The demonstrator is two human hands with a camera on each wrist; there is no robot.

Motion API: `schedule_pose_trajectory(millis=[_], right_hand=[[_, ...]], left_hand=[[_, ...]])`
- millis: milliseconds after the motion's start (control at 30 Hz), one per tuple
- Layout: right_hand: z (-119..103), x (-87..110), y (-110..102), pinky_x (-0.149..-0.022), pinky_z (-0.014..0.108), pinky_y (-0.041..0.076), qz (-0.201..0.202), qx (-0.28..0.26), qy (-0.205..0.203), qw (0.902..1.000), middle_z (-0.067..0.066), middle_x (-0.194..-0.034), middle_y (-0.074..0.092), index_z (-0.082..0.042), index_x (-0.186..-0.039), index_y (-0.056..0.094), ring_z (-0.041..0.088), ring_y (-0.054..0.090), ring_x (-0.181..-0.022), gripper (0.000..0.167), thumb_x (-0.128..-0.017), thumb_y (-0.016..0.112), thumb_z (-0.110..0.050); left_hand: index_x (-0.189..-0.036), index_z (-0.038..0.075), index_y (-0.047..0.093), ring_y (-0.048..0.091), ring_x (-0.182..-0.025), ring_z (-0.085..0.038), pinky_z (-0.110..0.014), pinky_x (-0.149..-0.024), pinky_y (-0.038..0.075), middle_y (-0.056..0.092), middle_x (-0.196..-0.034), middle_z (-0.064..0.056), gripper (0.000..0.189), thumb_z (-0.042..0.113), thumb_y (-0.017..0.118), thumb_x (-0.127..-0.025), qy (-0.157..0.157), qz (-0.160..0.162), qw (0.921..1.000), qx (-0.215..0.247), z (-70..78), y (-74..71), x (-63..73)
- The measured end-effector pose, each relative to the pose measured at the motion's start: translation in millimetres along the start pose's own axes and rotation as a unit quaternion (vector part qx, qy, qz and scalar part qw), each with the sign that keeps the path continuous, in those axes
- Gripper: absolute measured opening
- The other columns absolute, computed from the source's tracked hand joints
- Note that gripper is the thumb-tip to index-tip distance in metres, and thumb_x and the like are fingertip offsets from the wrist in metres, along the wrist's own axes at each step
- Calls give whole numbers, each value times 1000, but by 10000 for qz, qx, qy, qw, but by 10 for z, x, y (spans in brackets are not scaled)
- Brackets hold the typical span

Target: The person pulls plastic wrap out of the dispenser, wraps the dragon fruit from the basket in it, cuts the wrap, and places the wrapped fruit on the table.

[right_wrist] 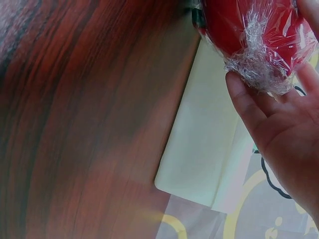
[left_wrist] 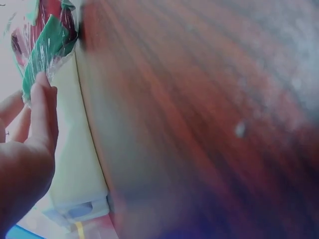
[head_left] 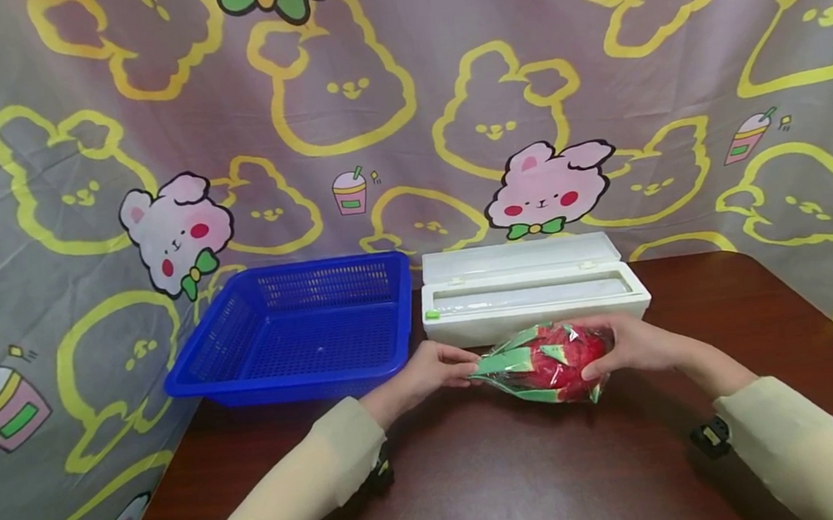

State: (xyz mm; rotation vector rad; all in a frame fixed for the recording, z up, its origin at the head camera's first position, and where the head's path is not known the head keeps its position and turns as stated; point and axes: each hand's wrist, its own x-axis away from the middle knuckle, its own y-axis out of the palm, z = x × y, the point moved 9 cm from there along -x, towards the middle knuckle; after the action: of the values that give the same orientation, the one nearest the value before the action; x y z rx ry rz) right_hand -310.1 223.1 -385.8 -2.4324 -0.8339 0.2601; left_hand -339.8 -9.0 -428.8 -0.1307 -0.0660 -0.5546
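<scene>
A red dragon fruit (head_left: pixel 547 360) with green leaf tips, wrapped in clear cling film, is held sideways between both hands, over the table's middle. At its narrow green end, my left hand (head_left: pixel 430 369) pinches the wrapped tip between thumb and fingers. My right hand (head_left: pixel 639 343) grips the round red end, thumb in front and fingers behind. Bunched cling film (right_wrist: pixel 261 74) gathers at that red end beside the fingers in the right wrist view. Just behind the fruit is a white cling film dispenser (head_left: pixel 535 315), its lid (head_left: pixel 522 257) raised.
To the left of the dispenser stands a blue plastic basket (head_left: pixel 288 381) with perforated walls. Both sit on a dark brown wooden table (head_left: pixel 513 477). A patterned curtain (head_left: pixel 412 59) hangs along the back and left side.
</scene>
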Motion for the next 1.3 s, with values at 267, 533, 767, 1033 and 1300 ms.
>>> schedule_pose_trajectory(millis=[267,533,767,1033,1300], right_hand=[[4,-16,18,-74,38,57,-54,50,-69,9999,16,-124,56,-3,-141,46,29,55,-105,72,-80,81,-15],[10,-23,31,-76,38,57,-99,-44,-40,9999,17,-124,56,-3,-140,46,30,54,-107,71,-80,81,-15],[-28,-38,31,-79,37,56,-106,-32,-89,9999,16,-126,54,-4,-140,47,31,52,-110,70,-79,81,-16],[-22,-77,36,-76,35,56,130,145,47,9998,14,-122,57,-2,-139,47,32,53,-107,70,-80,81,-19],[-77,-135,61,-73,36,57,277,154,94,9995,12,-121,57,-5,-140,46,31,54,-106,71,-80,81,-22]], left_hand=[[-106,-18,66,71,-76,-28,-40,-76,56,69,-96,-26,20,-9,66,-87,22,213,9998,-2,-15,-29,17],[-111,-2,71,63,-87,-8,-25,-77,52,72,-103,-12,26,7,72,-87,942,466,9845,-1402,254,-83,89],[-118,-2,68,64,-100,-12,-25,-84,51,69,-114,-12,37,4,76,-83,1325,-211,9810,-1404,340,72,83],[-116,2,71,62,-92,-4,-21,-79,50,71,-108,-8,32,8,75,-85,1169,-85,9733,-1973,275,108,35],[-111,0,72,66,-93,-9,-20,-79,51,71,-105,-10,27,5,75,-85,1049,-90,9679,-2282,189,80,45]])
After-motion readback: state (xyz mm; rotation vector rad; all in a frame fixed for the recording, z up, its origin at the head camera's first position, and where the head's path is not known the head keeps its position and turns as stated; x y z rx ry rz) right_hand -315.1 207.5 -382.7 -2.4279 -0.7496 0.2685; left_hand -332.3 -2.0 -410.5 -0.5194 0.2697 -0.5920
